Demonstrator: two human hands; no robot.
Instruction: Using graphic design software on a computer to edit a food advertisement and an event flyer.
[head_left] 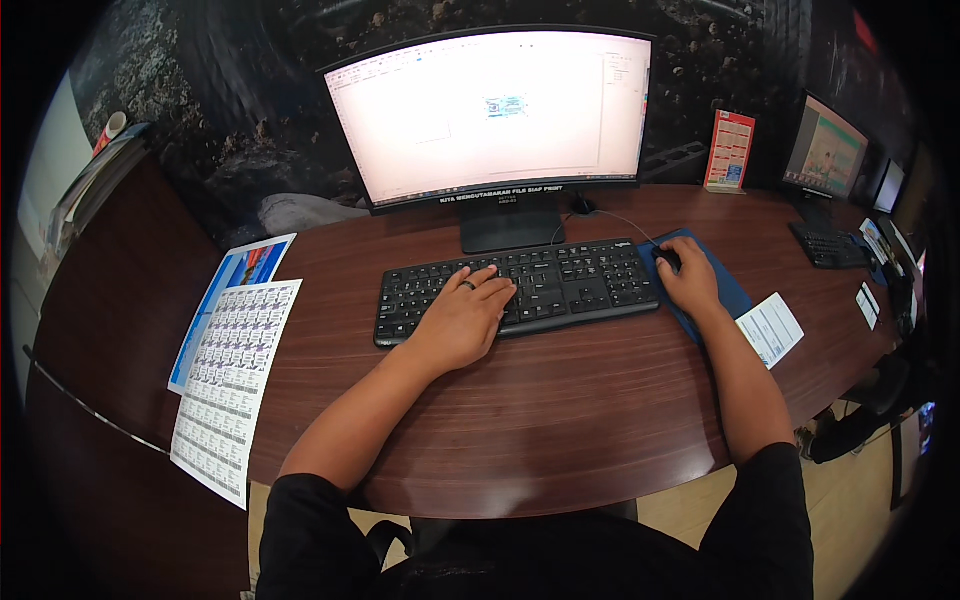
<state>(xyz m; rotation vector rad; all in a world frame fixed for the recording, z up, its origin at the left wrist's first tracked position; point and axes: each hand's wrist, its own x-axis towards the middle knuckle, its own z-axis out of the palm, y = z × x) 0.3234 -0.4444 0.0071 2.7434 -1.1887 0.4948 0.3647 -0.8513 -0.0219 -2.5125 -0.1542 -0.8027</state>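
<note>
My left hand (462,318) rests on the middle of a black keyboard (590,285), fingers spread over the keys and a dark ring on one of them. To the right, my right hand (693,280) is curled over a black computer mouse (667,259), which is partly hidden under the fingers. The mouse sits on a dark blue mouse pad (735,289), its cable running back behind the keyboard. Beyond the keyboard stands a wide curved monitor (490,130), showing a mostly white drawing window with a small blue graphic near its centre.
On the left lie a sheet of printed labels (232,385) and a blue printed sheet (203,335). A white form (771,329) lies right of the mouse pad. At the back right stand a red desk calendar (730,150), another monitor (832,150) and another keyboard (830,246).
</note>
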